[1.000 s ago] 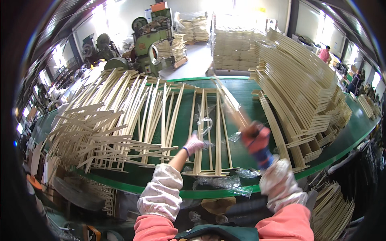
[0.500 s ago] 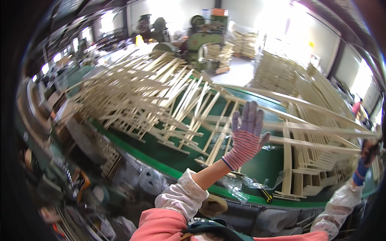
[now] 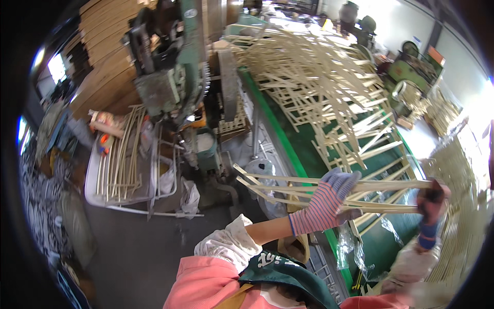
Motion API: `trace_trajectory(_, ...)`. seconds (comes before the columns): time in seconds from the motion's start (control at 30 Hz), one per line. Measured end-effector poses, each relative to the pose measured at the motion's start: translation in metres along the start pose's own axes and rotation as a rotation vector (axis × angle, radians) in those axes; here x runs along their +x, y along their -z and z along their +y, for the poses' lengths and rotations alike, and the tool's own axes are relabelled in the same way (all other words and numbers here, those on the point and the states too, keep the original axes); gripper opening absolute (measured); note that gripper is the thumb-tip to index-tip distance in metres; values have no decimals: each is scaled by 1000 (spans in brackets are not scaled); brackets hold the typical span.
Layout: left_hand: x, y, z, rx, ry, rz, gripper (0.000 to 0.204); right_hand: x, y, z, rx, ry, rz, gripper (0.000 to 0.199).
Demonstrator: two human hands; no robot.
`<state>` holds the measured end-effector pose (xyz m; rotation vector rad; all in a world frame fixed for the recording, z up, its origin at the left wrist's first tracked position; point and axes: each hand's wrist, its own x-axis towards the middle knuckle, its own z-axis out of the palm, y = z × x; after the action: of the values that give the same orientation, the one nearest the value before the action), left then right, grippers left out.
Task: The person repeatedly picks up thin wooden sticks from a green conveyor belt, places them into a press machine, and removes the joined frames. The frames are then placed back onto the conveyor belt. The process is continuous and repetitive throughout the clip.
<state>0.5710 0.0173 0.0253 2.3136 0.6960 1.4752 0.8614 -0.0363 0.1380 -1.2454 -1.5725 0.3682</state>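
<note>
**Both hands on a bundle of wooden slats**

So I've got a bunch of long pale wooden slats [image 3: 288,191] held level across my front, out over the edge of the green table [image 3: 303,149]. My left hand [image 3: 329,201], in a striped knit glove, is wrapped around the bundle near its middle, fingers curled over the top. My right hand [image 3: 431,203], dark glove with a blue cuff, is clamped shut on the far end; it's blurry there. The loose ends of the slats fan out to my left, above the grey floor [image 3: 139,247]. The table carries a big messy pile of slat frames [image 3: 319,77]. To my left sits a green machine [image 3: 172,77], with a white tray [image 3: 92,175] of thin sticks beside it.
</note>
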Motion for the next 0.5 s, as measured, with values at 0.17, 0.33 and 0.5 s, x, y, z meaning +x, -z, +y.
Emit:
trace_trajectory(0.17, -58, 61, -65, -543, 481, 495, 53, 12, -258, -17, 443, -392, -534, 20)
trace_trajectory(0.33, -105, 163, -138, -709, 870, 997, 18, 13, -428, -29, 653, -568, -925, 22)
trace_trajectory(0.5, -140, 238, -175, -773, 1068, 1047, 18, 11, -531, -26, 790, -602, -1049, 25)
